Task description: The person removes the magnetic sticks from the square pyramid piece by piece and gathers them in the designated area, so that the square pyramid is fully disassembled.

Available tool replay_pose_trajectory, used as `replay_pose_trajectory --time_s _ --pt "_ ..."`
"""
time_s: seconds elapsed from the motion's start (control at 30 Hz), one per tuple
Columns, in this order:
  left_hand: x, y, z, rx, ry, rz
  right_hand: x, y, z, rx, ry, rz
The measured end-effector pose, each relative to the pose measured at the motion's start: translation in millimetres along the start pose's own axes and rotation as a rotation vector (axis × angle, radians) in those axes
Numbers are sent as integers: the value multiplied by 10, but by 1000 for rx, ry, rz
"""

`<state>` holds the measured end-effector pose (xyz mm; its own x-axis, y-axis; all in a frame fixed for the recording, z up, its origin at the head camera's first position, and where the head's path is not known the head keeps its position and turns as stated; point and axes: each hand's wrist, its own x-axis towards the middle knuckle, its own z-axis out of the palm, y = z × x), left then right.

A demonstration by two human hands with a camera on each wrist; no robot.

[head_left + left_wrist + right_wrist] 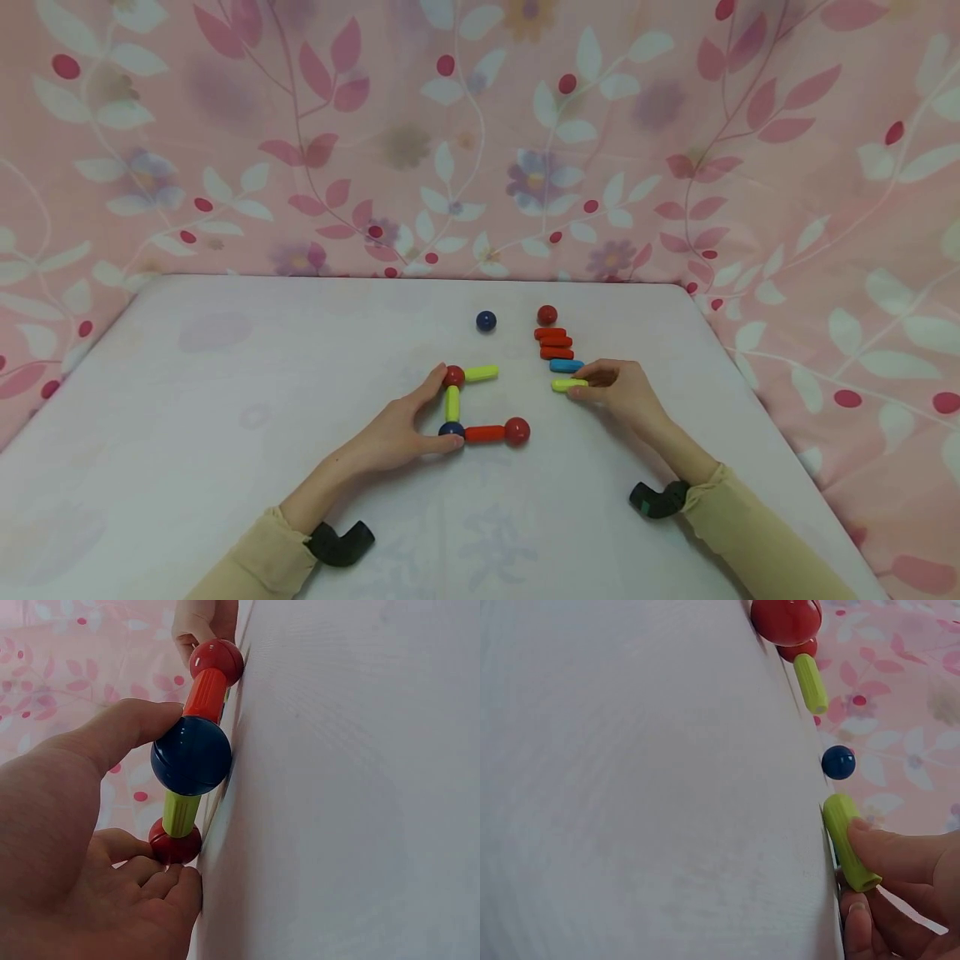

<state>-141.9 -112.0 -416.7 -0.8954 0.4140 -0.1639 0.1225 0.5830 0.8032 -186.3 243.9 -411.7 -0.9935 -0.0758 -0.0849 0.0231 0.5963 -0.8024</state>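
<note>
My left hand [392, 435] grips a joined ball-and-stick frame on the white table, its thumb on the blue ball [191, 756] and fingertips at a red ball [453, 377]. A yellow-green stick [452, 404] joins those two balls. Another yellow-green stick [482, 373] sticks out rightward from the far red ball. From the blue ball, a red stick [485, 433] runs right to a second red ball [517, 431]. Over on the right, my right hand [624, 396] pinches a loose yellow-green stick [849, 844] between thumb and fingers, close to the tabletop.
Just beyond the right hand lies a blue stick [566, 366], with several red sticks [556, 342] in a row behind it. A loose red ball [547, 315] tops that row, and a loose blue ball [486, 321] sits to its left. Flowered pink cloth [480, 167] hangs behind the table [187, 375].
</note>
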Motion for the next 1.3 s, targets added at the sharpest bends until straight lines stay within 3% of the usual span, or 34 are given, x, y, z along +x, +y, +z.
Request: replay_pose_trajectory --time_s 0.5,1.3 --pt "9 -3 9 0 0 0 -8 52 -22 -15 47 -25" --pt "-2 7 12 -15 -1 -10 -35 50 -69 33 31 -7"
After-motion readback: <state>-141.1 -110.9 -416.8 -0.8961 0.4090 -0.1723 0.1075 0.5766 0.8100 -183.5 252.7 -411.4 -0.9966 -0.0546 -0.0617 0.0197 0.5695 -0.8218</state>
